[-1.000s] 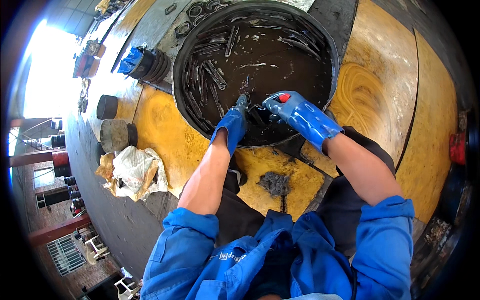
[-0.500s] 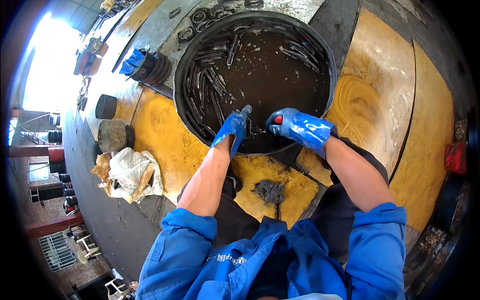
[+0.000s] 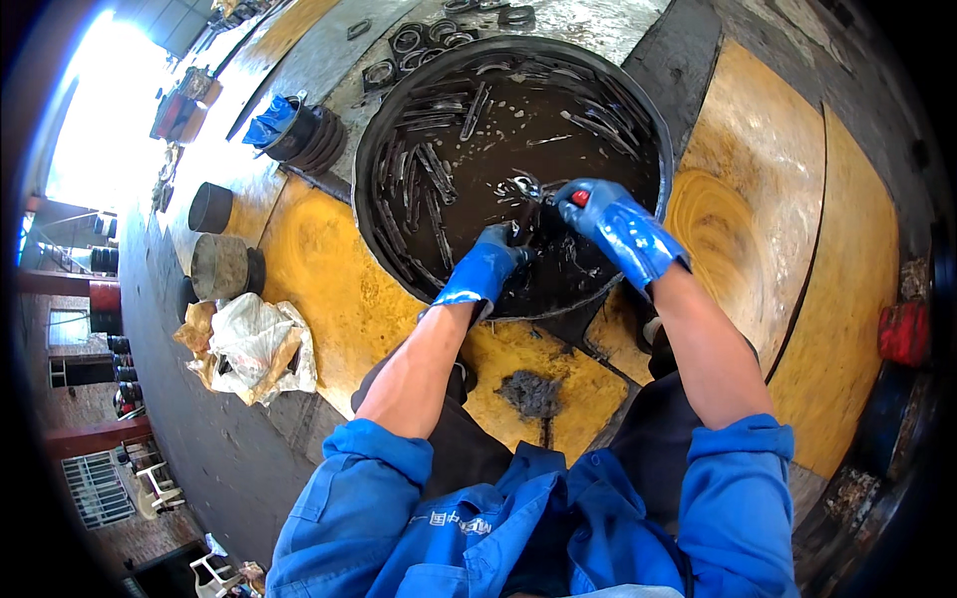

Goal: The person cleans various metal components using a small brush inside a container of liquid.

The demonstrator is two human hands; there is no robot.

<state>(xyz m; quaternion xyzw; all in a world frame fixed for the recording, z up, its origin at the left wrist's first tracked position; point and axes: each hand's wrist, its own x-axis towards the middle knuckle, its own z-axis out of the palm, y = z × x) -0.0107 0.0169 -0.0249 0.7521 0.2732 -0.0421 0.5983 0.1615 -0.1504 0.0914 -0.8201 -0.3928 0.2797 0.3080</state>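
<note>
We see 2 gloved hands working inside a large round black basin (image 3: 371,189) filled with dark oily liquid and many flat metal strips (image 3: 431,179). Our left hand (image 3: 485,267), in a blue glove, is curled shut around a small dark metal part (image 3: 520,231) just above the liquid, near the basin's front rim. Our right hand (image 3: 610,217), also blue-gloved with a red spot at the thumb, is closed on the same cluster of wet metal, touching it from the right; what exactly its fingers pinch we cannot tell.

The basin sits on yellow boards (image 3: 329,289). To the left lie a crumpled plastic bag (image 3: 249,344) and 2 short metal cylinders (image 3: 217,264), well apart from the hands. Beyond the basin's far rim rest several metal rings (image 3: 409,42).
</note>
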